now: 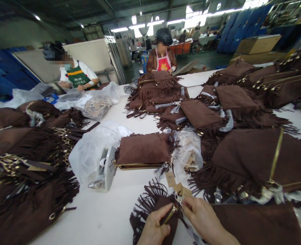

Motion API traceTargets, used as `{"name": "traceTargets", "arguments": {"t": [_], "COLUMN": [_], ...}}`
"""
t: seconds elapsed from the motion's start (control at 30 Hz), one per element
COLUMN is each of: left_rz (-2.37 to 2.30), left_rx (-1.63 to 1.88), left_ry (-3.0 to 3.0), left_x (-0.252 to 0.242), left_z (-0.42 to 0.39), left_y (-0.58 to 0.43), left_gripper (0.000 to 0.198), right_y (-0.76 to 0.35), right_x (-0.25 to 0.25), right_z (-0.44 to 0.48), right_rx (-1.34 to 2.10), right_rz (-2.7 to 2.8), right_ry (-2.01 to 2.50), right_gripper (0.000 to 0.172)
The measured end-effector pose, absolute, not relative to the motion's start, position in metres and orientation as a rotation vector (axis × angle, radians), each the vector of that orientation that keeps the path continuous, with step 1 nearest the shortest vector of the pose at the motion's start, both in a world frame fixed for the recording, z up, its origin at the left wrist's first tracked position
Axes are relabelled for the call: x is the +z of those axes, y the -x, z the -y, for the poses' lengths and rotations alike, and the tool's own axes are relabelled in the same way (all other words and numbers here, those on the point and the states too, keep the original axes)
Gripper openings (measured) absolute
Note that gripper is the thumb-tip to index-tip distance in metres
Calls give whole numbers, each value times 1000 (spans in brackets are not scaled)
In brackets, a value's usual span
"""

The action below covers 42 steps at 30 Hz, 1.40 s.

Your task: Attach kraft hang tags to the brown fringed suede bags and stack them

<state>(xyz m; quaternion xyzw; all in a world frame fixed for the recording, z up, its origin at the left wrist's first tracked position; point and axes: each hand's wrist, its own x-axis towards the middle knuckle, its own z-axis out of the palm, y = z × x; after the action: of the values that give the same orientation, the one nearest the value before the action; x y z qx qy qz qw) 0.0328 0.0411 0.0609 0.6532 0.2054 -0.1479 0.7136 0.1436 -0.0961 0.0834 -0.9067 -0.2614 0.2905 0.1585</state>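
Observation:
A dark brown fringed bag (165, 212) with a gold zip lies at the front of the white table. My left hand (155, 224) is closed on the bag's zipped edge, thumb beside the metal hardware. Close by on the right, my right hand (200, 214) pinches near a metal clasp (177, 198) at the bag's corner; exactly what sits between its fingertips is hidden. Tan paper tags (182, 190) hang just beyond the fingers. Behind them is a stack of brown bags (144, 149) with gold zips, beside a clear plastic bag (191, 149) of tan tags.
A tape dispenser (104, 170) stands left of centre by a crumpled plastic bag (89, 149). Brown fringed bags heap at left (25, 146) and right (254, 156). Across the table are a person in a green apron (77, 76) and another in a red apron (163, 61).

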Motion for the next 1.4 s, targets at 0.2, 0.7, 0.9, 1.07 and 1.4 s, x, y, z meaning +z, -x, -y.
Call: {"name": "traceTargets", "arguments": {"t": [0.2, 0.7, 0.9, 1.07, 1.4], "left_rz": [-424, -388, -383, -338, -345], "left_rx": [-342, -359, -404, -396, -419], "left_ry": [-1483, -1542, -1548, -1570, -1785], "left_x": [63, 63, 69, 67, 75], "left_z": [-39, -37, -36, -35, -31], "left_y": [-31, -32, -31, -31, -34], "left_gripper": [71, 71, 71, 70, 61], "right_y": [-146, -150, -153, -155, -160], "right_x": [84, 71, 65, 62, 76], "right_z": [99, 108, 111, 113, 97], "right_rx": [796, 809, 860, 965, 1009], "right_rz": [961, 896, 867, 814, 760], "right_ry": [2655, 2335, 2235, 2084, 2192], "right_gripper": [24, 31, 31, 23, 24]}}
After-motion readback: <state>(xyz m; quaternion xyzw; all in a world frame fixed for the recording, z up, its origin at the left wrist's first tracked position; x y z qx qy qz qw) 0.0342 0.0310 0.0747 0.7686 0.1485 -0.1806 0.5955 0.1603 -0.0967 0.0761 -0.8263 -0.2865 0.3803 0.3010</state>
